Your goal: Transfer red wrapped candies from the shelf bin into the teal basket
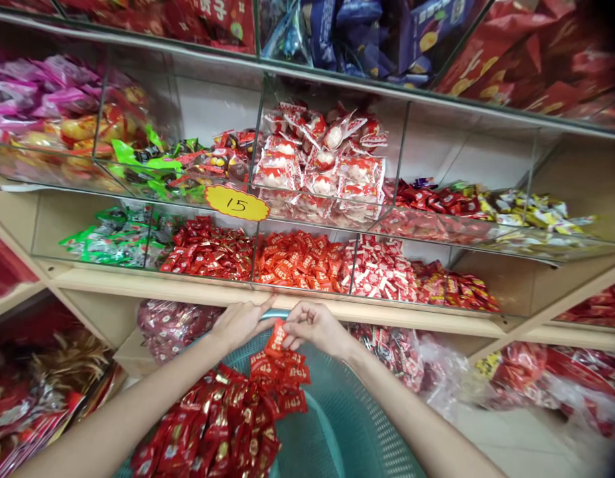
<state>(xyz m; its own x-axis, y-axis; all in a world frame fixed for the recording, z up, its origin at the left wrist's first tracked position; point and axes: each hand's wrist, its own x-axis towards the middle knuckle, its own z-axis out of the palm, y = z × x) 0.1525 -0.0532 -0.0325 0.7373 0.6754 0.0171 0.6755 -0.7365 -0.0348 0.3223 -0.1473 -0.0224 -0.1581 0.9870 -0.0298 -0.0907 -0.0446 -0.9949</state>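
Observation:
My right hand pinches a small orange-red candy packet above the far side of a teal plastic basket. Across from it, my left hand rests by the basket's rim, its index finger and thumb stretched out and apart, with nothing visible in it. Directly below the held packet lie several orange-red candies. Darker red wrapped candies with gold print are heaped in the basket's left part. My forearms cover some of the basket's sides.
Wooden shelving runs just beyond my hands. Its clear dividers separate orange-red candies, dark red candies and white-and-red packets. A yellow price tag reads 15. Bagged sweets sit under the shelf.

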